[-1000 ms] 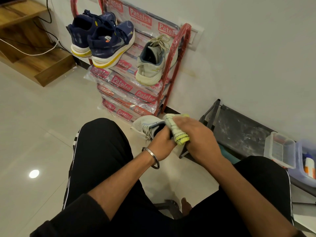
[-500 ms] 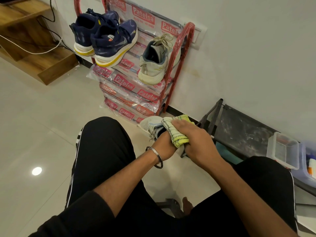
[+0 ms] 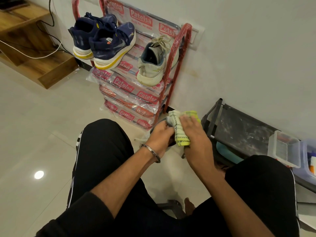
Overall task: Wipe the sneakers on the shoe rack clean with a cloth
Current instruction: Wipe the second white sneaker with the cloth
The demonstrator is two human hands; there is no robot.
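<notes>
Left hand gripping sneaker, right hand pressing cloth on it; three rack shoes seemingly left.

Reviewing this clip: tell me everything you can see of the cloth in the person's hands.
The cloth is pale cream with thin dark grid lines and a bright yellow-green border, soft woven fabric, bunched and folded. The right hand presses it onto the sneaker, which the left hand grips; the sneaker is mostly hidden. The cloth sits low between the knees, just in front of the red shoe rack.
</notes>
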